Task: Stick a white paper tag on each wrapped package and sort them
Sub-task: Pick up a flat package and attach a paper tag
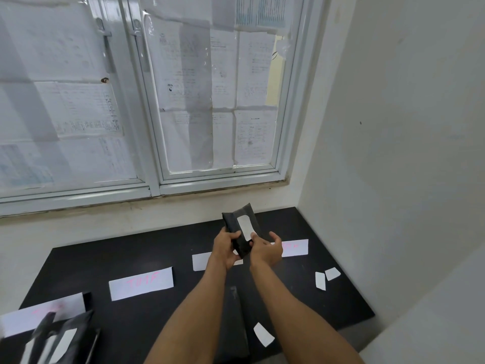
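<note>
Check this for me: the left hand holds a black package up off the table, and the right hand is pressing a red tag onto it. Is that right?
Not quite. The head view shows that the tag is white, not red. The rest holds: the left hand holds the black package up off the table, and the right hand presses the tag onto it with its thumb.

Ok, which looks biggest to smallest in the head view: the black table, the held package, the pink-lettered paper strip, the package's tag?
1. table
2. paper strip and package: they look alike, so no ranking
3. tag
</note>
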A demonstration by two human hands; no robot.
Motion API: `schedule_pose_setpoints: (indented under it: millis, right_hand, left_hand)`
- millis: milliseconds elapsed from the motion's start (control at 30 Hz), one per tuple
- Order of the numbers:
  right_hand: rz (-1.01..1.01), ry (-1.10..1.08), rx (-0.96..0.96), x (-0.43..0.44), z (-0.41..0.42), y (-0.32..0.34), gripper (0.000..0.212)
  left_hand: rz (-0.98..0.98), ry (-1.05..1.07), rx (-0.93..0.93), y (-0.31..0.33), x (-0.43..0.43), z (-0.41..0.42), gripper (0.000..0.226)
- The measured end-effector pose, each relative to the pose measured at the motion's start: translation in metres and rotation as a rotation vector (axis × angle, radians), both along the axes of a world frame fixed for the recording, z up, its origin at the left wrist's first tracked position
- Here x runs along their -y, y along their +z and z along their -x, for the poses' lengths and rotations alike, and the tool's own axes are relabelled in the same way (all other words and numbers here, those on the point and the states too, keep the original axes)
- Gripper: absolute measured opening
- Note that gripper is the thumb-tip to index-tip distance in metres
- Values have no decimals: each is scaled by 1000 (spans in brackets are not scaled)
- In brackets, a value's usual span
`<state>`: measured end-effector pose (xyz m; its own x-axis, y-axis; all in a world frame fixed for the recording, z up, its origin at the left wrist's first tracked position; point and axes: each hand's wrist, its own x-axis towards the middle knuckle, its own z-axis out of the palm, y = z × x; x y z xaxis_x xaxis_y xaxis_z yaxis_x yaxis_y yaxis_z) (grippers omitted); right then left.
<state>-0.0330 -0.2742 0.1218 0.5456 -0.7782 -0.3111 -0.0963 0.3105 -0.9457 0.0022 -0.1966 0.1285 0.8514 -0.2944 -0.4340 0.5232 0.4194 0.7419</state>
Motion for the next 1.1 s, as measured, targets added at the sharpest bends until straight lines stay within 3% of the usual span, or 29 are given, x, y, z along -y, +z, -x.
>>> schedule_pose_setpoints:
  millis: [267,467,567,633,767,933,1100]
  right_hand:
    - [47,-16,-65,4,7,5,54]
    - [249,47,-141,2,9,10,52]
    - [322,39,-233,-1,5,13,67]
    - [267,85,-210,3,2,9,72]
    - [126,157,-54,15,0,2,39]
    - [131,163,-51,18,1,-3,22]
    - [135,313,-37,18,-5,1,54]
  left_hand:
    - [-13,-5,41,-1,5,3,35]
    - [-30,40,3,-2,9,-1,34]
    - [-5,81,-5,-2,11,-3,34]
    - [-5,65,17,0,7,-3,35]
    - [-48,-104,49,4,-4,-5,46]
    - [-149,-192,78,4,-10,-9,52]
    - [-268,-309,83,2,-15,-10,51]
